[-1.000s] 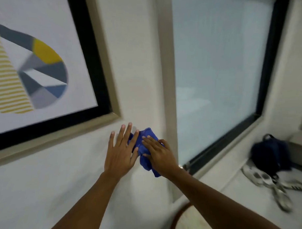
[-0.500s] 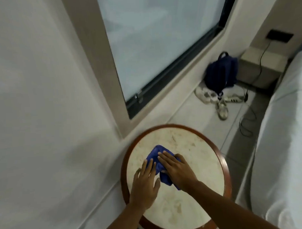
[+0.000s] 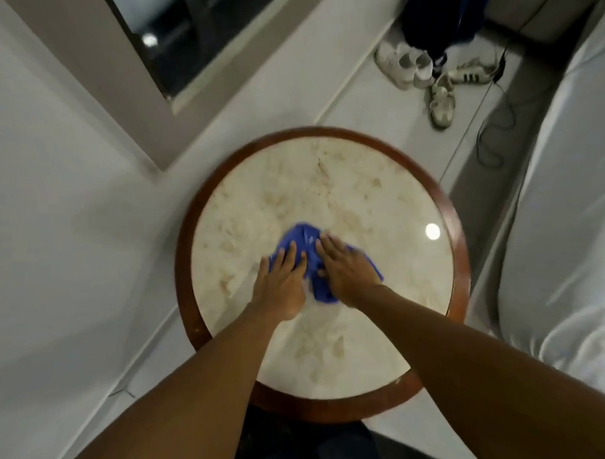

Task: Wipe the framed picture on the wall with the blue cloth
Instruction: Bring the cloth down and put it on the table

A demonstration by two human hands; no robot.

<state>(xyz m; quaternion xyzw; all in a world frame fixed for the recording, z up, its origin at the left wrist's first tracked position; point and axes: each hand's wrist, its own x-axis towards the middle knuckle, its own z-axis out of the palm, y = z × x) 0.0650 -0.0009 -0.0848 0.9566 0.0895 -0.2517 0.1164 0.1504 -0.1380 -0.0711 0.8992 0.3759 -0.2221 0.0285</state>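
The blue cloth (image 3: 303,236) lies crumpled on the round marble-topped table (image 3: 292,181) with a dark wooden rim. My right hand (image 3: 347,269) covers the cloth's right half, palm down, with the thumb curled into the fabric. My left hand (image 3: 282,281) lies flat beside it, fingers apart, fingertips resting on the cloth's left edge. The framed picture is out of view.
A white wall runs along the left, with a window frame (image 3: 171,55) at the top left. White shoes (image 3: 405,66), a dark backpack (image 3: 437,15) and a black cable (image 3: 493,143) are on the floor beyond the table. A white bed (image 3: 567,185) stands to the right.
My view has dropped from the wall and picture to the table. Both hands came down with the cloth, which now rests on the tabletop.
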